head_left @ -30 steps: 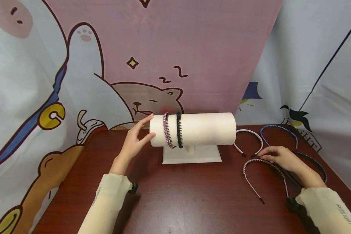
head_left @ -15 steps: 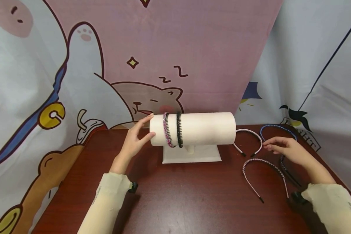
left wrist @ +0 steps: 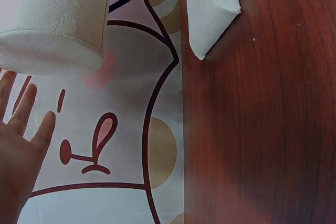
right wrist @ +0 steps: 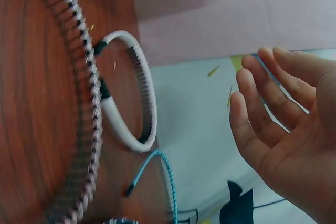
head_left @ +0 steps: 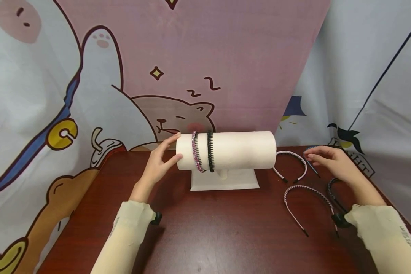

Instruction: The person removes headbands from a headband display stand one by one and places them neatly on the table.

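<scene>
A cream cylindrical display stand (head_left: 243, 150) carries a glittery pink headband (head_left: 196, 152) and a black toothed headband (head_left: 210, 152) towards its left end. At that end, my left hand (head_left: 154, 161) touches the cylinder with thumb and fingertips spread and fairly straight. My right hand (head_left: 337, 163) hovers at the table's far right over a blue headband (head_left: 313, 168) and hides much of it. In the right wrist view, the right hand (right wrist: 289, 114) has loosely bent fingers with nothing between them. A white headband (head_left: 304, 160) lies just left of it.
A pink-and-grey twisted headband (head_left: 309, 187) lies in front of the white one on the brown table (head_left: 226, 236). Beside it is a dark headband (head_left: 330, 192), partly behind the right forearm. Cartoon-printed cloth (head_left: 253, 68) hangs along the back and sides.
My right hand has moved back from near the pink-and-grey twisted headband to over the blue headband. My left hand stays at the stand's end.
</scene>
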`<state>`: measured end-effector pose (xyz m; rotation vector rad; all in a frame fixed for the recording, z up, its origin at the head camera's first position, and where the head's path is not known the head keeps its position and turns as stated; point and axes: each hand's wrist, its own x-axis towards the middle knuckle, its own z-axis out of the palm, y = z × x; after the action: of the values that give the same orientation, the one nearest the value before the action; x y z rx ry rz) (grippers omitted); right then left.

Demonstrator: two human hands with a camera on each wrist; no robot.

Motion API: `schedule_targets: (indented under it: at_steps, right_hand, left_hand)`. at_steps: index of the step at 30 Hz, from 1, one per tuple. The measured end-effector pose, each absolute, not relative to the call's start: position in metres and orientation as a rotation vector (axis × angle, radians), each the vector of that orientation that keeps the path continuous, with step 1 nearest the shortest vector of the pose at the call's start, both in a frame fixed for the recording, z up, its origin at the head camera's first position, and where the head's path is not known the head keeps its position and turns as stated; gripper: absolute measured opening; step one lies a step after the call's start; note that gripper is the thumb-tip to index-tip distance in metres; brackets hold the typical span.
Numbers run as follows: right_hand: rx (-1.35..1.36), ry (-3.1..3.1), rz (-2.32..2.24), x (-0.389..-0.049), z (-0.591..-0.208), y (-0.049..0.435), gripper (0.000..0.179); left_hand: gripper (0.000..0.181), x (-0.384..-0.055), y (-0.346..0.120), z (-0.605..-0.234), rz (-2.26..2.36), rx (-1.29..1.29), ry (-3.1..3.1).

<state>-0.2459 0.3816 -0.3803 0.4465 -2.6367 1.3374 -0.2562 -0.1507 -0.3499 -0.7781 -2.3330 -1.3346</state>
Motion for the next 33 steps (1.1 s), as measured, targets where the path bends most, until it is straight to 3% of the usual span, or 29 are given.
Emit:
schedule_targets:
  at_steps: [8,17,24,33]
  right_hand:
    - [0.311,-2.545,1.498,-0.245,-0.374,0.345,0.037]
    - [0.531,-2.030,2.151,-0.250,-0.377,0.292,0.041]
    - [0.586,-1.877,2.274,-0.255,-0.380,0.253,0.046]
    - [0.454,-1.743,2.251,-0.273,-0.376,0.224,0.047]
  left_hand:
    - [0.056,-0.254,-0.158,-0.363,-1.337,-0.741,-2.358]
    - [0.059,-0.266,-0.173,-0.392,-1.342,-0.723,-2.358]
    - [0.058,-0.269,-0.166,-0.381,-1.251,-0.708,-2.417]
    - [0.050,-0.272,-0.137,-0.348,-0.935,-0.512,-2.449]
